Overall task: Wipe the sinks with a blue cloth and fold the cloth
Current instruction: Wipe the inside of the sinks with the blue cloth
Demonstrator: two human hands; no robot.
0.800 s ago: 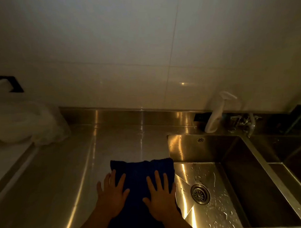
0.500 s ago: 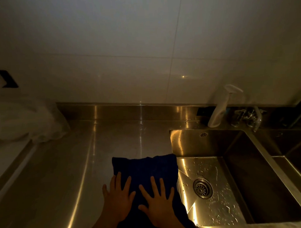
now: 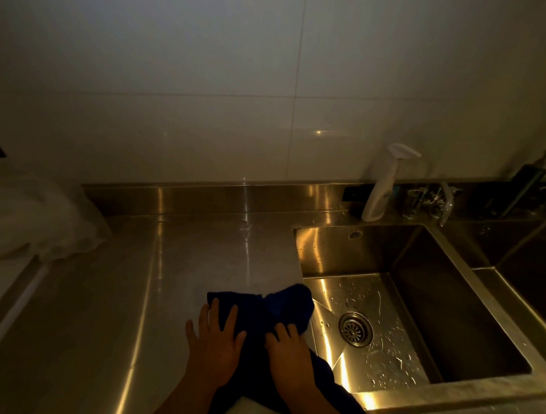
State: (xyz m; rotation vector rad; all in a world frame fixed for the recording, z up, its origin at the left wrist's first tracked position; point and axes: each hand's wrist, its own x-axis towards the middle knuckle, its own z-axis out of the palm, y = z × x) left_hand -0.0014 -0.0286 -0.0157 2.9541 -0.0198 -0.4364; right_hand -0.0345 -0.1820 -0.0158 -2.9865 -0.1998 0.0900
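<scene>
the blue cloth (image 3: 263,309) lies at the near edge of the counter (image 3: 114,305). the left hand (image 3: 213,342) and right hand (image 3: 289,351) cover its middle, and its near end runs out past the bottom edge. the right hand's fingertips curl out of sight into the fabric. both forearms are cut off below. the second sink (image 3: 527,253) is cut by the right edge, and the white bag (image 3: 40,221) by the left. the dark things (image 3: 512,192) at the counter's back right corner are too dim to name.
</scene>
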